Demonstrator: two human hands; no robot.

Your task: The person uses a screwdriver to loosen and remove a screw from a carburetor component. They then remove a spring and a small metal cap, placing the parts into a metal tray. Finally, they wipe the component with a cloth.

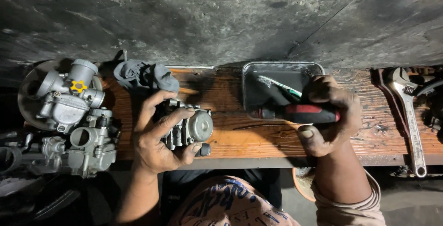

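At the far left we see two spare carburetors (74,115) piled at the end of the wooden surface (258,138), one with a yellow star-shaped knob, seemingly set aside out of the working space. Just right of them a crumpled grey rag (145,76) lies against the dark wall, close enough to reach for wiping. Below the rag our left hand (159,136) grasps a third carburetor (191,129), fingers wrapped over its body and thumb under it, pinning it on the surface near the front edge so that its round cover faces right, toward the tool. Further right a shallow metal tray (251,76) sits at the back of the surface with a toothbrush (279,85) in it. Our right hand (330,117) is clenched around the red-and-black handle of a screwdriver (300,114), held level with its shaft aimed left at the carburetor. At the far right an adjustable wrench (410,124) lies flat.
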